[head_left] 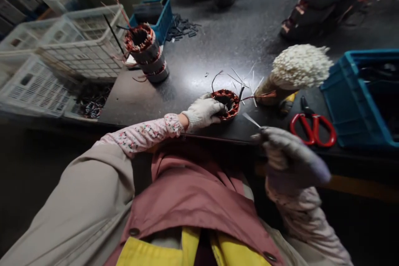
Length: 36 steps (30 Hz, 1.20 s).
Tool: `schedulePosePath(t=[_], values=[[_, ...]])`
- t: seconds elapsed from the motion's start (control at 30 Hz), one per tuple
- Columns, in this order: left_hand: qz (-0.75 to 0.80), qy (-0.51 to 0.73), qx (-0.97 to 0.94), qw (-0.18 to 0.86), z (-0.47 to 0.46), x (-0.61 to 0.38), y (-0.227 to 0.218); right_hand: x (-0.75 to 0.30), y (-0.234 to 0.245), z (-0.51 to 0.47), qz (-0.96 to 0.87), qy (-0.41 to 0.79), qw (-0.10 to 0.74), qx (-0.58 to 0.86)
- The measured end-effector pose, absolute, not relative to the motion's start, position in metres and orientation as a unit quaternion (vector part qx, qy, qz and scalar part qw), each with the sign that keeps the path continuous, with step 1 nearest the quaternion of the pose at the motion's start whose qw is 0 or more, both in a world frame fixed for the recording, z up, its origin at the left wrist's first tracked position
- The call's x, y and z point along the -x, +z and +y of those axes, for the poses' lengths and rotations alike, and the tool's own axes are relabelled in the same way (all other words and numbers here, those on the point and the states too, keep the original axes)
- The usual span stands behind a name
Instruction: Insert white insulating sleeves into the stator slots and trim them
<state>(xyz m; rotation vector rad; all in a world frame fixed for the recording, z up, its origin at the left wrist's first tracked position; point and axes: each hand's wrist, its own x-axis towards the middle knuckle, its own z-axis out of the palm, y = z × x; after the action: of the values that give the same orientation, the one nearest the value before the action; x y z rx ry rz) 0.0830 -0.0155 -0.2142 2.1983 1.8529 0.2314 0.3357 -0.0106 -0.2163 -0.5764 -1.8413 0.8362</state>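
I have the left hand (204,111), in its white knitted glove, clasping the left side of the copper-wound ring (234,112); its fingers bend over the rim and dip into the dark bore, where I lose sight of the tips; the ring sits close to the near edge of the table (199,56), about midway along; out to the right, the right hand (285,153) hangs just off that same near edge, thumb and fingers pinching a pale, slim strip (252,120) that points up and left towards the ring, well short of touching it!

Copper leads (266,95) stretch rightward from the ring, one short black sleeve (241,93) standing at its rim; loose white ties (253,85) fan across the tabletop behind them; next along comes the big wrapped bundle of white cords (301,66), a yellow-and-black handle (288,102) beside it, and red-handled scissors (313,129) at the near edge, just left of the blue bin (336,99).

Over by the left edge I pick up a stack of wound cores (148,58), wires sprouting from the top; a smaller blue tray (168,14) stands behind it, small black pieces (182,28) spilled alongside; white crates (82,56) crowd beyond that edge, any writing on them too blurred for me to read.
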Motion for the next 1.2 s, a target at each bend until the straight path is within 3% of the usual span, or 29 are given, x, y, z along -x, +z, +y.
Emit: schedulePosePath(t=[0.2,0.5,0.7,0.87,1.03,1.2], values=[[0.646,0.122,-0.746,0.108,-0.023,-0.092,-0.218,-0.335,-0.243,-0.035,-0.833,0.335,0.432,0.088],[0.642,0.136,-0.745,0.116,-0.022,-0.087,-0.222,-0.346,-0.262,-0.045,-0.82,0.395,0.389,0.146],[0.637,0.118,-0.751,0.122,-0.022,-0.087,-0.22,-0.332,-0.27,-0.036,-0.806,0.396,0.407,0.166],[0.68,0.126,-0.71,0.136,-0.027,-0.095,-0.216,-0.293,-0.286,-0.017,-0.769,0.347,0.487,0.225],[0.741,0.178,-0.637,0.116,-0.034,-0.104,-0.22,-0.281,-0.286,-0.012,-0.751,0.34,0.505,0.256],[0.725,0.256,-0.612,0.186,-0.035,-0.109,-0.227,-0.28,-0.283,-0.009,-0.753,0.338,0.513,0.238]])
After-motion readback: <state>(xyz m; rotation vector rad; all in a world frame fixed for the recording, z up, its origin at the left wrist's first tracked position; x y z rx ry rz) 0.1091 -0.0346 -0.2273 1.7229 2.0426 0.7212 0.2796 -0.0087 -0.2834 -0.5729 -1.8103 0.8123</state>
